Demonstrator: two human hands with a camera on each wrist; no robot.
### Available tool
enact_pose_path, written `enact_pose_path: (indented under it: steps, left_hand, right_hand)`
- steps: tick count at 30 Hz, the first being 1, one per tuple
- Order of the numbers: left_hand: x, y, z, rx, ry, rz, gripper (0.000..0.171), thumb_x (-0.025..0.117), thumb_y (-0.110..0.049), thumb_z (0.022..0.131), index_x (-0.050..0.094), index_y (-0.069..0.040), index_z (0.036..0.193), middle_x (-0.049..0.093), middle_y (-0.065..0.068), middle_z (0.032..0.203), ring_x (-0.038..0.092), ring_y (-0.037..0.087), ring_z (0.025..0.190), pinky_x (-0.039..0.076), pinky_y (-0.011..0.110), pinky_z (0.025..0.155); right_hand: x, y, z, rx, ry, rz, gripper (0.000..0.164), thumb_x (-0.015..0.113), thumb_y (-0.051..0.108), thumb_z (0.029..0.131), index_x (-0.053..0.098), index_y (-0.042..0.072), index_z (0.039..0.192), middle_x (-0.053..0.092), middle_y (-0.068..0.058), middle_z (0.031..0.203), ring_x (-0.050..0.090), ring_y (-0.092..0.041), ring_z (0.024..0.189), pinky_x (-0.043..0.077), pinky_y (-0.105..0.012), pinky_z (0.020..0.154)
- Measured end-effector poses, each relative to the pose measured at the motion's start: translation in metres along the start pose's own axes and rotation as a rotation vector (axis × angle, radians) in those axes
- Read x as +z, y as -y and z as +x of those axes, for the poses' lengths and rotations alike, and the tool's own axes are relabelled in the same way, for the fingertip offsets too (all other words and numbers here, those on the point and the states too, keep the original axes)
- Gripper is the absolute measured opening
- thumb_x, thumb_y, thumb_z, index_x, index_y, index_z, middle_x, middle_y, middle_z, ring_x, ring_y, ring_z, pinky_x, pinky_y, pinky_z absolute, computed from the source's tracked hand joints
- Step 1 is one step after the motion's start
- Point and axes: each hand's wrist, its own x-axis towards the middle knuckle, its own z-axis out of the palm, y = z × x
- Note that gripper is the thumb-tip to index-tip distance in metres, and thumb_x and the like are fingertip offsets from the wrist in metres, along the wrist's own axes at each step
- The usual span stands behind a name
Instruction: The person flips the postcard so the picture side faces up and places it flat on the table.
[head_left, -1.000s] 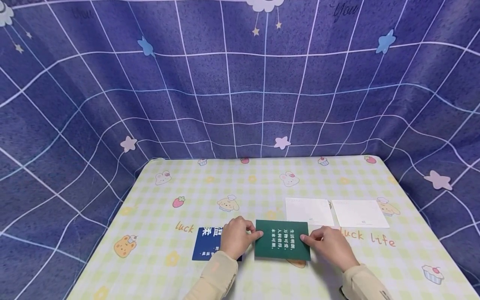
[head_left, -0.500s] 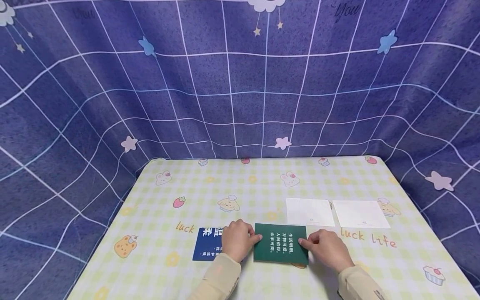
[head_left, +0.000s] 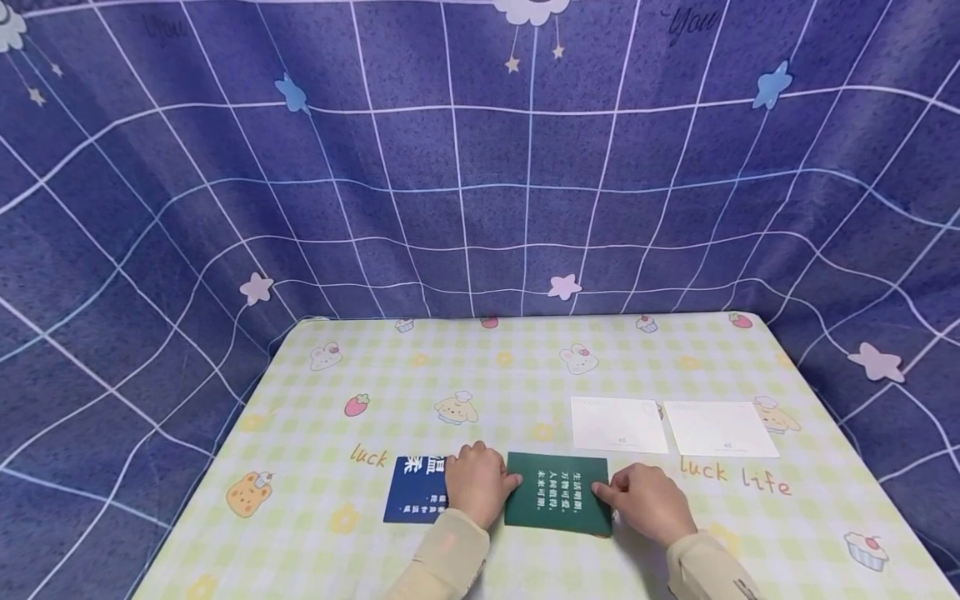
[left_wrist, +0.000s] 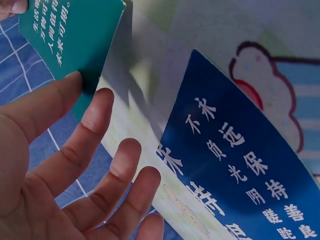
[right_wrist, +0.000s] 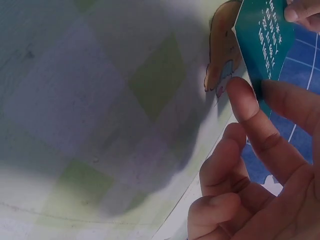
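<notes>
A green card (head_left: 557, 493) printed with white characters is held between both hands. My left hand (head_left: 477, 483) pinches its left edge, with the thumb on the printed face and the index finger behind; the other fingers spread loosely in the left wrist view. On the opposite edge, the thumb and index finger of my right hand (head_left: 651, 498) pinch the card, while the remaining fingers curl in. Under the left hand lies a blue card (head_left: 414, 490) with white characters, its right part hidden by that hand. The left wrist view shows more of this blue card (left_wrist: 225, 155), flat on the cloth.
Two white cards, one on the left (head_left: 618, 423) and one on the right (head_left: 722, 427), lie side by side beyond the right hand. A checked tablecloth (head_left: 495, 375) with cartoon prints covers the table. Blue gridded fabric (head_left: 495, 150) hangs behind and at both sides.
Both hands have brought the green card slightly nearer the person and a little left, lower toward the cloth. The blue card and the white cards have stayed put.
</notes>
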Motion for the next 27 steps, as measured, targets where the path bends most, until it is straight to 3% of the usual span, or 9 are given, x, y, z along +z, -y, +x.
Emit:
enact_pose_path:
  steps: [6, 13, 20, 27]
  left_hand:
    - [0.0038, -0.0018, 0.0009, -0.019, 0.003, 0.091, 0.044, 0.087, -0.043, 0.077, 0.058, -0.015, 0.059, 0.056, 0.003, 0.073, 0.059, 0.025, 0.076, 0.048, 0.046, 0.078]
    - [0.0049, -0.0043, -0.0002, -0.01, -0.007, 0.169, 0.039, 0.087, -0.045, 0.075, 0.074, -0.007, 0.078, 0.062, 0.008, 0.079, 0.061, 0.027, 0.082, 0.049, 0.046, 0.08]
    - [0.0052, -0.0047, 0.0007, -0.025, 0.035, 0.192, 0.039, 0.087, -0.044, 0.076, 0.076, -0.007, 0.083, 0.062, 0.009, 0.082, 0.061, 0.027, 0.086, 0.048, 0.047, 0.084]
    - [0.0068, -0.006, -0.001, -0.02, 0.018, 0.211, 0.036, 0.087, -0.043, 0.075, 0.076, -0.009, 0.081, 0.063, 0.008, 0.085, 0.06, 0.027, 0.086, 0.047, 0.046, 0.083]
  right_hand:
    - [0.0038, 0.0015, 0.0012, -0.01, 0.0, -0.018, 0.049, 0.074, 0.034, 0.092, 0.047, 0.016, 0.055, 0.039, 0.007, 0.049, 0.036, -0.012, 0.049, 0.028, -0.028, 0.051]
    - [0.005, 0.0033, 0.0021, -0.015, 0.002, -0.042, 0.048, 0.074, 0.033, 0.092, 0.049, 0.016, 0.055, 0.046, 0.006, 0.048, 0.039, -0.012, 0.048, 0.028, -0.027, 0.05]
    - [0.0084, 0.005, 0.0037, -0.011, -0.004, -0.072, 0.05, 0.076, 0.035, 0.09, 0.047, 0.016, 0.054, 0.046, 0.005, 0.049, 0.042, -0.013, 0.048, 0.03, -0.028, 0.048]
    - [0.0101, 0.0087, 0.0035, 0.007, -0.001, -0.118, 0.048, 0.077, 0.036, 0.09, 0.05, 0.015, 0.055, 0.047, 0.004, 0.052, 0.045, -0.014, 0.05, 0.032, -0.029, 0.049]
